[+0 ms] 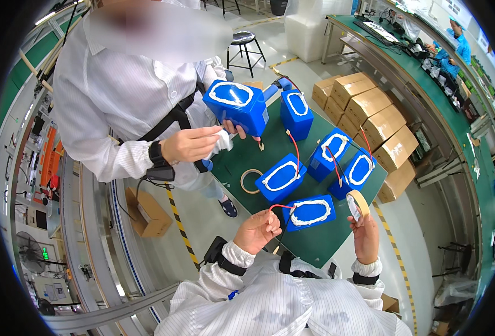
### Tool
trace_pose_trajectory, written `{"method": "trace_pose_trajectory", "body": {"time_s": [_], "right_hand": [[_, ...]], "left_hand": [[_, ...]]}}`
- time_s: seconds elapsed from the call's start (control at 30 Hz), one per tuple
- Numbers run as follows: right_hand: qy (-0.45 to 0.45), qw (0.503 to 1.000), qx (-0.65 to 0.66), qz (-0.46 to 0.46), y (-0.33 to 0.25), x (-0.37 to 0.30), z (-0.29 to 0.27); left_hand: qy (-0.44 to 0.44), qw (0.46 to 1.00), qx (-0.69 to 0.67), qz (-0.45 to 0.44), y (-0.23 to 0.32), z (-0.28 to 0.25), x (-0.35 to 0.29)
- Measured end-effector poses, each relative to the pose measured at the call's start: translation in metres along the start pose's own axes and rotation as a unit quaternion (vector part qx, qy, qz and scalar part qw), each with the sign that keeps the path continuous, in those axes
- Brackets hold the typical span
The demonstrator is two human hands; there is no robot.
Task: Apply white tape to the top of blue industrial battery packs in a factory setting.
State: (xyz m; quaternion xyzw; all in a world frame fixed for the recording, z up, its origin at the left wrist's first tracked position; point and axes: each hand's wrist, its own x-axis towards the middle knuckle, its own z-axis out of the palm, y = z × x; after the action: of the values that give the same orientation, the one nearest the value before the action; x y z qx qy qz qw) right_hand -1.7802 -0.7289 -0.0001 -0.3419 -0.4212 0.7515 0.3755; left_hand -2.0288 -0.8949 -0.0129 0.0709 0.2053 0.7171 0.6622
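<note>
My right hand grips a roll of tan masking tape by its lower rim, at the table's right edge. My left hand is pinched closed at the near left. The red wire of the nearest blue battery pack runs up to its fingertips; whether they hold the wire or a bit of tape, I cannot tell. That pack carries a ring of white glue on top, and its black wire hangs down beside my hand. Another blue pack with the same white ring stands just beyond it.
Several more glued packs stand on the green table, near a second tape roll. Across from me, a co-worker's hand is beside a blue pack held up in their other hand. Cartons are stacked at the right.
</note>
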Motion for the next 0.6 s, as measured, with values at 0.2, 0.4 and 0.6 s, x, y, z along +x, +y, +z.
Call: {"method": "trace_pose_trajectory", "body": {"time_s": [0.2,0.4,0.6], "right_hand": [[0.011,1.0,0.004,0.006,0.005,-0.007,0.005],[0.018,1.0,0.006,0.012,0.005,-0.016,0.015],[0.022,1.0,0.006,-0.008,0.007,-0.025,0.008]], "left_hand": [[0.034,0.996,-0.042,0.069,0.008,0.006,-0.008],[0.113,0.984,-0.083,0.114,0.016,-0.041,-0.011],[0.286,0.958,-0.015,0.006,-0.002,-0.053,-0.005]]}}
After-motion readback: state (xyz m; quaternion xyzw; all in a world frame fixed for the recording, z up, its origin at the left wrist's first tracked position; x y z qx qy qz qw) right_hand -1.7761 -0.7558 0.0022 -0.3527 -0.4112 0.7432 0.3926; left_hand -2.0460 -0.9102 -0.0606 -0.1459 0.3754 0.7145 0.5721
